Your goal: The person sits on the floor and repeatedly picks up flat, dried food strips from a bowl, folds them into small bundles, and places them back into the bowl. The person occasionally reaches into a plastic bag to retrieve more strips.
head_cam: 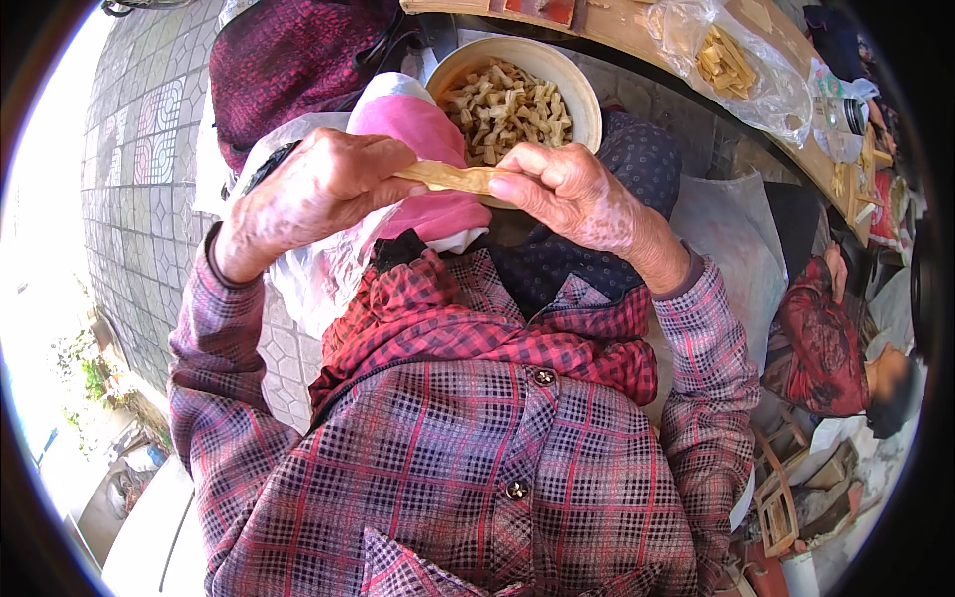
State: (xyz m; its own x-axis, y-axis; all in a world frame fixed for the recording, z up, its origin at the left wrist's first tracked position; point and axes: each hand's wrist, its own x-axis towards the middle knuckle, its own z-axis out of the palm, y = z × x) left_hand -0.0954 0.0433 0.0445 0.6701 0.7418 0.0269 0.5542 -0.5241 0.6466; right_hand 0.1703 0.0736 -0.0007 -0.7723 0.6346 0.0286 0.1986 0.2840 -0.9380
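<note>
Between my two hands stretches a flat, pale yellow strip (450, 177) that looks like tofu skin. The fingers of my left hand (317, 186) pinch one end, and those of my right hand (571, 190) pinch the other. Just beyond the strip stands a round, cream-coloured tub (589, 97). Inside it lie many short, knotted pale pieces (507, 108). My hands and the strip hide part of the tub's near side. Pink cloth (406, 127) covers one of my knees, beneath and beyond my left hand.
A wooden table (612, 30) curves along the far right, with a clear plastic bag of yellow strips (724, 63) and a plastic jar (839, 116) on it. A dark red patterned bag (291, 67) sits at far left. Another person (824, 336) sits at right, near a small wooden chair (776, 507).
</note>
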